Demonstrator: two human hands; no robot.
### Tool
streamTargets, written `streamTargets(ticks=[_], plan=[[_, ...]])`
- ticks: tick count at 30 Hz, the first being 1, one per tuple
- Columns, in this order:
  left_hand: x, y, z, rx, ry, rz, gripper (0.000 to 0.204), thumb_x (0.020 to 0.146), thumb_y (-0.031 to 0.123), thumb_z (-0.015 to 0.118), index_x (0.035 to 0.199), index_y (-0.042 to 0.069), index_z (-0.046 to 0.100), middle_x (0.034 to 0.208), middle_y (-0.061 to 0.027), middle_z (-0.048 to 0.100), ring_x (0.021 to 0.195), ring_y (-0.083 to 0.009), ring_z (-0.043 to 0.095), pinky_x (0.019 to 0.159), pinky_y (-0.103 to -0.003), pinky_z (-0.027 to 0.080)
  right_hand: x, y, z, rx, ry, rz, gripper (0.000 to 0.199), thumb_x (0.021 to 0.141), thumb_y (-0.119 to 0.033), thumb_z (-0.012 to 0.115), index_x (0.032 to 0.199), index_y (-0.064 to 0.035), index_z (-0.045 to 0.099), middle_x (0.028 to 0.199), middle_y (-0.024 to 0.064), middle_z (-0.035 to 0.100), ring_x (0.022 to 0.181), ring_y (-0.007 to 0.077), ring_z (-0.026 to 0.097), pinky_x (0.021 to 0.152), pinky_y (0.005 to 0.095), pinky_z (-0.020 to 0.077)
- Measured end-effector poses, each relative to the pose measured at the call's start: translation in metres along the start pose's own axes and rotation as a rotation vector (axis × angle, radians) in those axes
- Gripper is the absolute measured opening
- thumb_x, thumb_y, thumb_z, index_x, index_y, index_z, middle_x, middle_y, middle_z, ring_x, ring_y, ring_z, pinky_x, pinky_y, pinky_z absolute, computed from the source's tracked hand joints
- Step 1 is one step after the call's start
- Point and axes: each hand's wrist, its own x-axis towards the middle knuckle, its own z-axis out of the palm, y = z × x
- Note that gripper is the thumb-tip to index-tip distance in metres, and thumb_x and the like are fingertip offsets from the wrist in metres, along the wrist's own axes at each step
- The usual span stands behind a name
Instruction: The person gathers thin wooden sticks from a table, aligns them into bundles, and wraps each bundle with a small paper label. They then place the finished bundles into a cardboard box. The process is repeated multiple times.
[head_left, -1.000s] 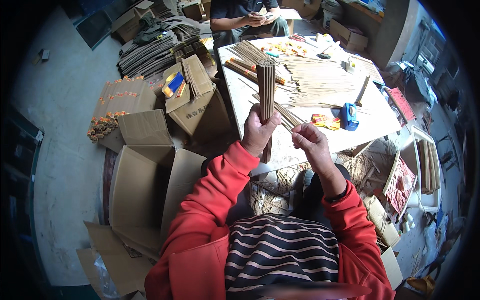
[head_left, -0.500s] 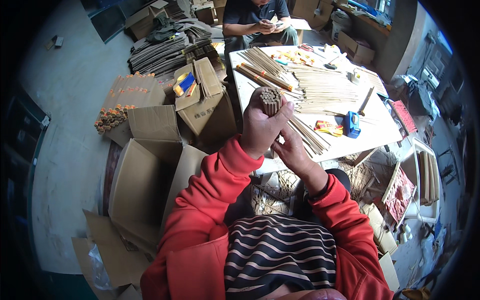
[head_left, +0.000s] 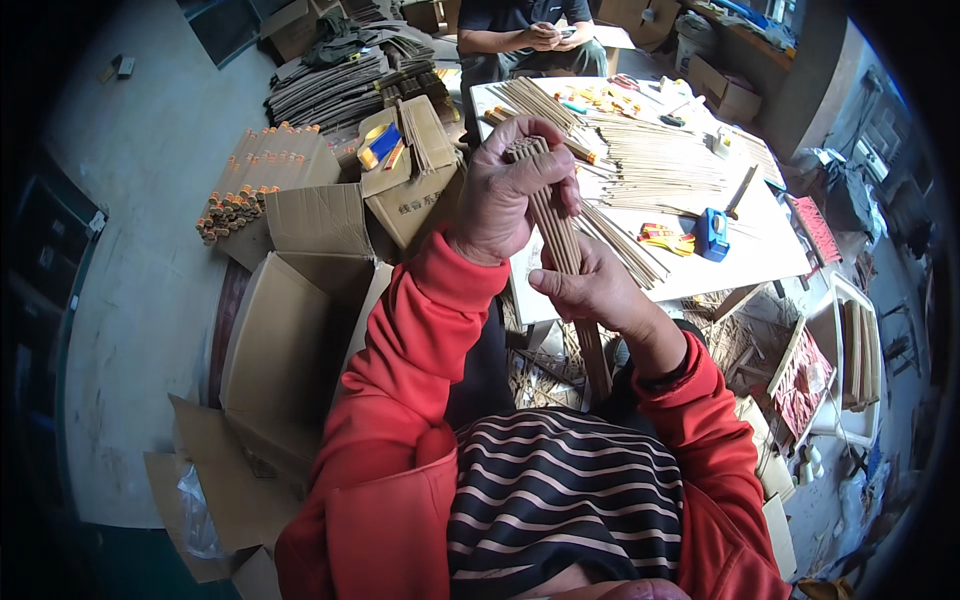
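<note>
A bundle of thin brown incense sticks [head_left: 556, 232] slants between my two hands, its upper end leaning away to the left and its lower end pointing down toward my lap. Near the top, my left hand [head_left: 505, 190] is closed round the bundle with the thumb laid across it. Lower down, my right hand [head_left: 600, 288] grips the same sticks, thumb on the near side. Behind them on the white table [head_left: 745, 270] lie many loose incense sticks [head_left: 655, 165], yellow-and-red paper bands [head_left: 667, 239] and a blue tape dispenser [head_left: 712, 235].
An open cardboard box [head_left: 285, 350] stands at my left. Beyond it are banded stick bundles [head_left: 270, 175] and a carton [head_left: 415, 185] carrying a blue-and-yellow tape roll [head_left: 378, 146]. Across the table sits a person [head_left: 530, 40] holding a small device. Stick scraps [head_left: 730, 345] litter the floor.
The bundle has gone from end-on to a slanted, lengthwise view. My left hand has risen and shifted left; my right hand now shows round the sticks below it.
</note>
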Motion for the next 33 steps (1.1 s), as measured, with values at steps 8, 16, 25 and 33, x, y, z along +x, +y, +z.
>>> streamTargets(ticks=[8,16,25,33], plan=[[-0.008,-0.022,-0.005,0.154,0.251,0.143,0.015,0.081,0.008,0.06,0.089,0.004,0.048,0.065,-0.0032,0.05,0.054,-0.0156,0.055,0.053,-0.028,0.048,0.0,0.024,0.011,-0.73,0.458,-0.189,0.029,0.081,-0.024,0.065,0.084,0.0016,0.051,0.062,0.0026,0.054,0.051,0.0135,0.048,0.049,0.0277,0.0414],[-0.017,-0.022,-0.004,0.065,0.421,0.1,0.01,0.082,0.01,0.059,0.083,0.005,0.05,0.056,0.0003,0.042,0.044,-0.0122,0.044,0.042,-0.027,0.039,-0.001,0.042,0.016,-0.855,0.491,-0.224,0.03,0.078,-0.024,0.065,0.084,0.0011,0.05,0.065,0.0236,0.056,0.061,0.0398,0.056,0.053,0.0407,0.0449],[-0.035,-0.008,0.005,-0.052,0.253,-0.044,0.006,0.083,0.008,0.057,0.084,0.008,0.051,0.052,0.0005,0.043,0.04,-0.0107,0.043,0.038,-0.027,0.038,-0.009,0.008,0.034,-0.203,0.096,0.074,0.025,0.081,-0.017,0.065,0.09,-0.0004,0.049,0.069,0.0014,0.054,0.059,0.0102,0.05,0.053,0.0277,0.0435],[-0.043,0.004,0.002,-0.028,0.159,0.168,0.044,0.088,0.047,0.047,0.104,0.007,0.047,0.073,-0.0077,0.055,0.065,-0.0216,0.056,0.062,-0.034,0.048,-0.009,0.023,0.045,-0.403,0.237,-0.208,0.019,0.081,-0.01,0.059,0.093,0.0004,0.048,0.069,0.0026,0.052,0.063,0.0083,0.048,0.057,0.0252,0.0433]])
